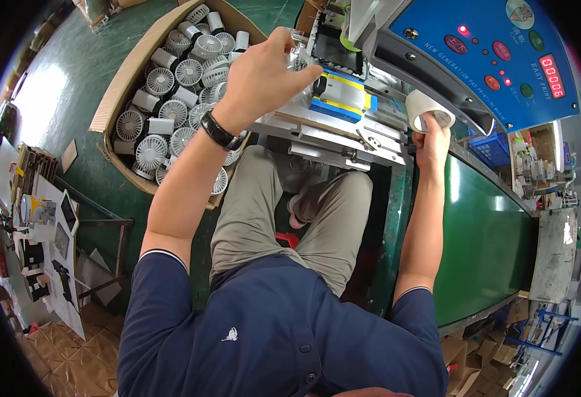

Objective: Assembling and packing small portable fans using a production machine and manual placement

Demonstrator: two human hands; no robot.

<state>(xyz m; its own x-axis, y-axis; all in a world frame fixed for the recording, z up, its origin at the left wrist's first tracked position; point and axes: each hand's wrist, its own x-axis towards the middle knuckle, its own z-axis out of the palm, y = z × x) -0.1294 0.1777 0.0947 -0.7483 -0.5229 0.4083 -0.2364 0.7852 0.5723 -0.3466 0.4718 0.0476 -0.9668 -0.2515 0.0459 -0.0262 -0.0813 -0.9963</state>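
Observation:
My left hand (258, 81) has its thumb and fingers around the round grille of a small handheld fan (299, 59), mostly hidden behind them. Just right of the thumb, a pale cylinder, apparently the fan's handle, lies in a blue and yellow fixture (335, 111) on the machine. My right hand (431, 145) grips a roll of white tape (420, 104), with fingers inside its core, beneath the machine's control panel.
Many small white fans (160, 81) fill an open cardboard box (108, 109) at my left. A blue control panel (495, 59) with lit red lamps overhangs the upper right. A green tabletop (479, 238) extends along my right side.

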